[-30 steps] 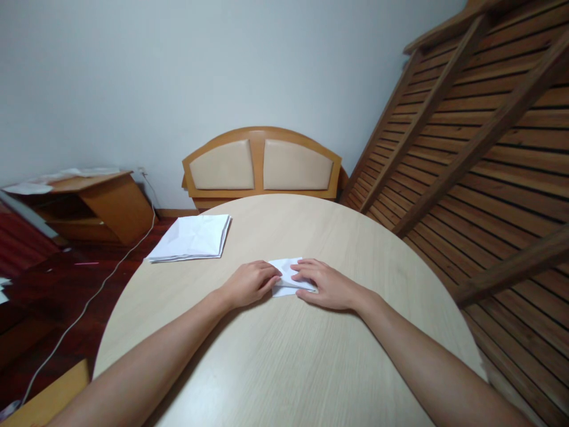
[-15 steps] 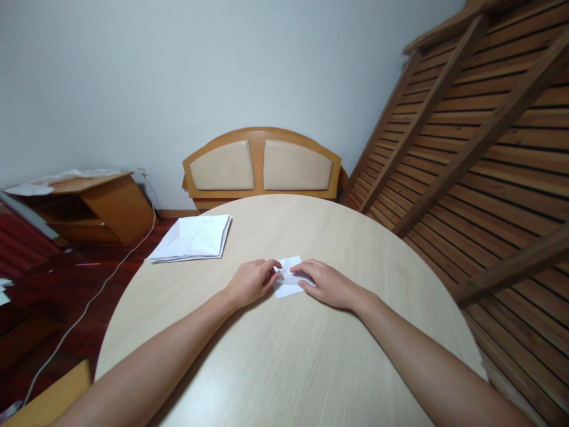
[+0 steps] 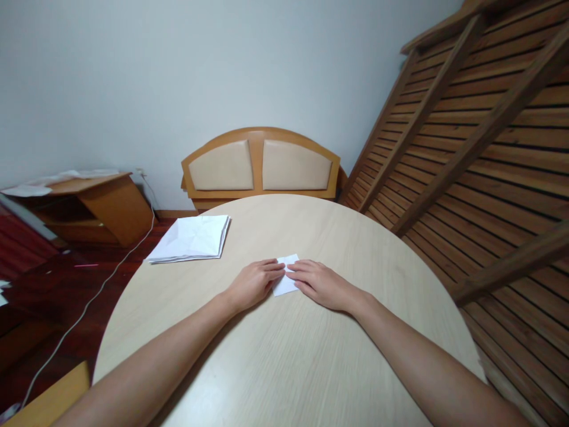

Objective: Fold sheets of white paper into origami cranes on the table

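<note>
A small folded piece of white paper (image 3: 284, 287) lies on the round pale wooden table (image 3: 293, 356). From the left, my left hand (image 3: 254, 281) rests with its fingers stretched flat over the paper's left edge. My right hand (image 3: 323, 284) lies on the right side of the same paper, its fingers extended and pressed down. The two sets of fingertips almost meet across the middle, which hides part of the sheet. Neither hand has its fingers wrapped around anything.
A stack of creased white paper (image 3: 191, 238) sits at the table's left edge. Beyond the table stands a padded wooden headboard (image 3: 258, 160). Slatted wooden panels (image 3: 480, 178) lean on the right. A cable (image 3: 104, 287) runs along the floor near a wooden desk (image 3: 113, 207).
My fingers, curled and lifted around the paper before, now lie flatter on it. The paper's near right part has folded over, so it looks narrower.
</note>
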Available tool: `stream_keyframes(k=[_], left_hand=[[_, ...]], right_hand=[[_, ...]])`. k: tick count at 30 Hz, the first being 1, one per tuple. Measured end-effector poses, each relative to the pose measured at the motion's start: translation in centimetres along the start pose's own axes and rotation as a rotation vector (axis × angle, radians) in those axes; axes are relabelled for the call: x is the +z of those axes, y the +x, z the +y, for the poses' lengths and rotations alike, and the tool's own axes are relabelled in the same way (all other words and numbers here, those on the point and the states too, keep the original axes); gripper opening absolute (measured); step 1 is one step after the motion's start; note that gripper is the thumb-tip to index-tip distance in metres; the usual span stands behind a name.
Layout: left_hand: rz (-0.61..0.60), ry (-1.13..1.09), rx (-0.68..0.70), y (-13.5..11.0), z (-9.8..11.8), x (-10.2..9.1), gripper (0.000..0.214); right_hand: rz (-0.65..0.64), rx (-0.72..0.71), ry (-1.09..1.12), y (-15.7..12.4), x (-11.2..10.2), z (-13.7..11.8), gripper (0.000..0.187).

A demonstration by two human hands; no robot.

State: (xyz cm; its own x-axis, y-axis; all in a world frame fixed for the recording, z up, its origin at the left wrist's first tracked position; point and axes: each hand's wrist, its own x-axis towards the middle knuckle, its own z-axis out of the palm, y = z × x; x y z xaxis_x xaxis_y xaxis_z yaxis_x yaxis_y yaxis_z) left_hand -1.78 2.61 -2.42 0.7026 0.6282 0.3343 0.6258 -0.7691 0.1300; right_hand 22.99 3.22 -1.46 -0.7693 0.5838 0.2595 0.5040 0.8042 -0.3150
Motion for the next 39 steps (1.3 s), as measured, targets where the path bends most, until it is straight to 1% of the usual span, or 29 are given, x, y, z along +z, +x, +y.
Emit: stream_keyframes(k=[2,4,5,6,8,10,12,14,16,18,21,24,27,29,31,34,37,39], left_hand=[[-0.014,-0.003,-0.012,0.0,-0.5,0.1,0.044],[-0.008,0.020,-0.057,-0.1,-0.9,0.0,0.042],[-0.003,0.037,-0.084,-0.1,-1.1,-0.2,0.041],[0.003,0.056,-0.109,-0.1,-1.2,-0.3,0.038],[0.020,0.100,-0.148,-0.1,-1.0,-0.8,0.034],[0.043,0.127,-0.172,0.0,-0.5,-1.1,0.031],[0.057,0.104,-0.176,0.0,0.3,-1.3,0.034],[0.037,0.038,-0.148,0.1,1.1,-1.3,0.039],[0.000,-0.004,-0.132,0.2,1.7,-1.2,0.038],[-0.028,0.008,-0.138,0.3,2.0,-1.2,0.034],[-0.042,0.084,-0.173,0.5,2.0,-1.5,0.030],[-0.062,0.141,-0.218,0.5,2.2,-1.9,0.030],[-0.069,0.152,-0.283,0.5,2.8,-1.7,0.030],[-0.057,0.159,-0.334,0.6,3.3,-1.4,0.030],[-0.046,0.173,-0.374,0.6,3.8,-1.1,0.031],[-0.034,0.159,-0.380,0.6,4.4,-0.9,0.034],[-0.032,0.073,-0.321,0.4,4.5,-0.9,0.036],[-0.031,0.012,-0.278,0.1,4.4,-0.9,0.039]], right_hand=[[-0.065,0.019,0.000,-0.2,0.0,-0.6,0.052],[-0.127,0.056,0.014,-0.4,0.0,-1.2,0.071],[-0.150,0.071,0.021,-0.4,0.0,-1.5,0.078],[-0.169,0.080,0.028,-0.5,0.1,-1.7,0.082],[-0.184,0.083,0.034,-0.5,0.0,-1.9,0.084],[-0.174,0.082,0.032,-0.5,0.0,-2.1,0.082],[-0.152,0.084,0.022,-0.5,0.0,-2.2,0.080],[-0.129,0.083,0.020,-0.5,0.1,-2.2,0.079],[-0.112,0.090,0.029,-0.5,0.3,-2.3,0.078],[-0.110,0.106,0.031,-0.5,0.4,-2.5,0.079],[-0.123,0.114,-0.013,-0.4,0.1,-2.9,0.076],[-0.117,0.073,-0.074,-0.2,-0.8,-3.4,0.063],[-0.116,0.023,-0.106,-0.2,-2.1,-3.8,0.038],[-0.111,0.018,-0.112,-0.3,-2.7,-3.9,0.024],[-0.090,0.020,-0.109,-0.4,-3.2,-4.0,0.019],[-0.085,-0.014,-0.099,-0.4,-3.7,-4.3,0.021],[-0.124,-0.085,-0.070,-0.3,-3.9,-4.7,0.027],[-0.126,-0.099,-0.036,-0.3,-3.8,-4.6,0.030]])
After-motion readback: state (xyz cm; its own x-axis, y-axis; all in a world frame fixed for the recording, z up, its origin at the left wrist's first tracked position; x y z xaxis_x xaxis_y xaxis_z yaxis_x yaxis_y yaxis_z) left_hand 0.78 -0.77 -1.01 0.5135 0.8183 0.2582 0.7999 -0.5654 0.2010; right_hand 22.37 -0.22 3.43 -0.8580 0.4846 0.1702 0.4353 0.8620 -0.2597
